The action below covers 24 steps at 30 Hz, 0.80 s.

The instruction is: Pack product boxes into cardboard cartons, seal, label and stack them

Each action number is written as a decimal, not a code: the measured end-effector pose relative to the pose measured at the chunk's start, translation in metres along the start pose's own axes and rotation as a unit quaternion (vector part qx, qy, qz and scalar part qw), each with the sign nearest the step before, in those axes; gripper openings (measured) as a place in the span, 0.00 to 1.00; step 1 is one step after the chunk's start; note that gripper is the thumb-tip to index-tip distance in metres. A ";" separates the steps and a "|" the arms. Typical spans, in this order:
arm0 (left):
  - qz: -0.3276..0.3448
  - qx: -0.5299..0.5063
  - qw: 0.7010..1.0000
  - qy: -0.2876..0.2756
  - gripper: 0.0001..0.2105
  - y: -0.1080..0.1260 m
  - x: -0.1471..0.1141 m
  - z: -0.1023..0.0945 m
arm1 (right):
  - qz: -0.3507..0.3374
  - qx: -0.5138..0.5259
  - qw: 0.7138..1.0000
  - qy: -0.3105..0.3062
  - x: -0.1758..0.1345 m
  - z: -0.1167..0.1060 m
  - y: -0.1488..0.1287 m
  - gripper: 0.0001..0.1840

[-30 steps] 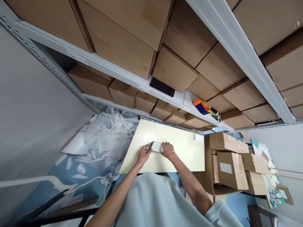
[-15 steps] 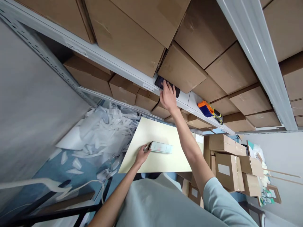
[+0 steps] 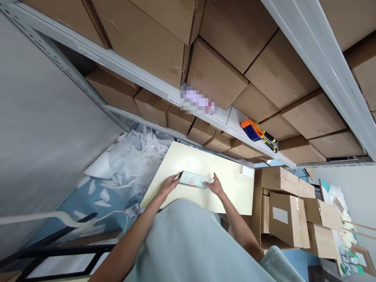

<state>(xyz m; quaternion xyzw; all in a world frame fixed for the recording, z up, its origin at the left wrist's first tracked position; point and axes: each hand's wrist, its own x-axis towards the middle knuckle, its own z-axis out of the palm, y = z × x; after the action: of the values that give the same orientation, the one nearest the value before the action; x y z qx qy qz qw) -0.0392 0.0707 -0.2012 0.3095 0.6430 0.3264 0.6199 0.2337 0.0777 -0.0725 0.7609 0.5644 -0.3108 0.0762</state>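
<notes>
A slim, pale rectangular box [image 3: 193,179] with faint pinkish print and a shiny top lies over the cream board [image 3: 232,197] in front of me. My left hand [image 3: 169,185] grips its left end, with the fingers along the dark edge. At the right end is my right hand [image 3: 216,185], thumb at the box's corner and index finger stretched away from it. Whether that thumb presses on the box is hard to make out. On the shelf above rests a phone [image 3: 198,100], its lit screen blurred into blocks.
Brown cartons [image 3: 217,74] fill the metal shelf [image 3: 141,81]. An orange-and-blue tool [image 3: 252,130] lies beside yellow-black cutters [image 3: 268,141] on its edge. White paper scraps [image 3: 132,156] heap at the left. More cartons [image 3: 289,219] are stacked at the right. A white label [image 3: 247,171] lies on the board.
My right hand has left the phone on the shelf and come down to the box's right end. The phone's screen, dark before, is now lit. My left hand still holds the box.
</notes>
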 end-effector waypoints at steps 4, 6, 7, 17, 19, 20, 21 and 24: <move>-0.028 -0.027 0.999 0.010 0.32 0.016 -0.011 0.015 | -0.083 -0.001 0.995 -0.061 0.013 0.030 0.024 0.55; -0.028 -0.046 0.998 0.018 0.34 0.020 -0.018 0.025 | -0.099 -0.022 0.993 -0.055 0.016 0.034 0.027 0.49; -0.026 -0.057 0.998 0.021 0.35 0.021 -0.022 0.029 | -0.100 -0.024 0.993 -0.051 0.017 0.035 0.029 0.46; 0.069 -0.109 0.990 0.051 0.50 0.041 -0.046 0.024 | -0.121 0.290 0.944 -0.099 0.030 0.034 0.071 0.42; 0.082 -0.100 0.990 0.049 0.48 0.049 -0.052 0.023 | -0.124 0.333 0.928 -0.117 0.028 0.031 0.076 0.44; 0.085 -0.096 0.991 0.047 0.46 0.052 -0.056 0.023 | -0.127 0.349 0.920 -0.127 0.026 0.029 0.077 0.44; 0.087 -0.091 0.991 0.044 0.43 0.055 -0.061 0.023 | -0.132 0.360 0.913 -0.138 0.024 0.026 0.078 0.45; 0.091 -0.070 0.993 0.040 0.39 0.063 -0.074 0.025 | -0.139 0.375 0.902 -0.163 0.016 0.018 0.078 0.47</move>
<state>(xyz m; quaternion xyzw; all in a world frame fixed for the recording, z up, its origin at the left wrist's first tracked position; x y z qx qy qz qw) -0.0121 0.0499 -0.1075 0.3090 0.6118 0.4376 0.5820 0.3002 0.0551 -0.1146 0.5857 0.4865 -0.6262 -0.1677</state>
